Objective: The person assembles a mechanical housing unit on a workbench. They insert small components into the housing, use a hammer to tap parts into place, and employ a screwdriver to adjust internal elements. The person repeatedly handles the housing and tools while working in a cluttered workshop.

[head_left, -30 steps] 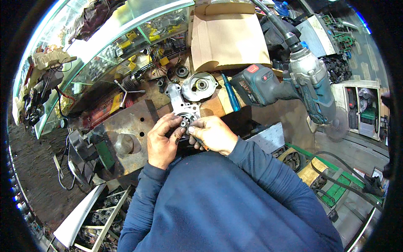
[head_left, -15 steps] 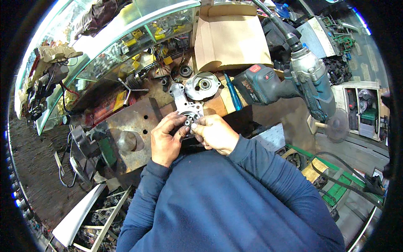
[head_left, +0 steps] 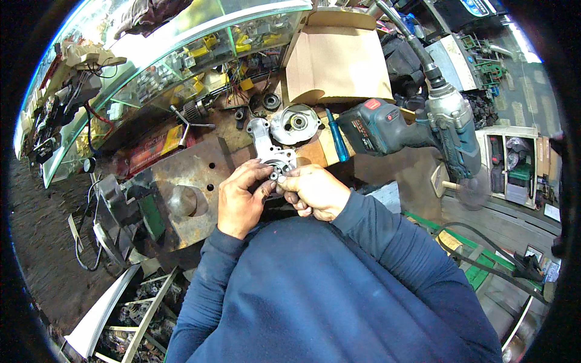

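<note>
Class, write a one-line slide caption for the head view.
Both hands, left and right, grip a metal housing beside a cordless drill.

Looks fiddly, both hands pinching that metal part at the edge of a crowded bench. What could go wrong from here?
The small piece pinched between the left hand and right hand on the grey metal housing could slip and likely vanish among the loose parts below the bench. The housing appears to reach past the rusty steel plate, so a hard push might tip it. The cordless power tool lies close by the right elbow and could be knocked.
</note>
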A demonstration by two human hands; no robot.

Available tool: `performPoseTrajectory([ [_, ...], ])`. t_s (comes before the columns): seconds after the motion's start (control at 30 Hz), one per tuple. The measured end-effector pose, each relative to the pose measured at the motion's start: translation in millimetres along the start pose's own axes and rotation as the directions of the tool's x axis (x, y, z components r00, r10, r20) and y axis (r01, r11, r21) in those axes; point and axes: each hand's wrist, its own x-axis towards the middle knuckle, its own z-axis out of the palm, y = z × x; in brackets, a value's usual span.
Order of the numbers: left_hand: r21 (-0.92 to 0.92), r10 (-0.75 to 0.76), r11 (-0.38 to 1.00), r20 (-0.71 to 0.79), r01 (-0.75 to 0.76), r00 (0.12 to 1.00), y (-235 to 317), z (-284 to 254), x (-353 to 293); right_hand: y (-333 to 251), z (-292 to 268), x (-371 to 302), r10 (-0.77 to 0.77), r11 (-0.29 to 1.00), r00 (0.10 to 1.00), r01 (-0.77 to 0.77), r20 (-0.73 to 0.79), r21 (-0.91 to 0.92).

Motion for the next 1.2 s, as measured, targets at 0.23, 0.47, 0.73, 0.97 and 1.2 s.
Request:
performPoseTrajectory([
  [0.23,-0.009,0.004,1.0,-0.005,-0.004,1.0,2.1,-1.2,0.3,-13.3,3.5,-2.1,0.21,0.972,0.977,-0.214,0.046,0.1],
  [0.47,-0.005,0.008,1.0,0.012,-0.008,1.0,5.7,-3.3,2.0,-19.5,3.8,-1.2,0.294,0.94,0.955,-0.297,0.045,0.169],
  [0.73,0.008,0.021,1.0,0.018,-0.021,1.0,5.6,-3.4,1.7,-21.6,5.3,-0.4,0.315,0.914,0.947,-0.32,0.06,0.249],
  [0.97,0.023,0.003,1.0,0.044,-0.004,0.999,8.4,-6.9,2.7,-12.5,4.5,0.8,0.107,0.994,0.994,-0.107,0.006,-0.008],
  [1.2,0.029,0.016,0.999,0.03,-0.017,0.999,6.8,-5.1,2.4,-2.2,-5.2,7.1,-0.401,0.686,0.914,0.343,0.06,-0.642],
])
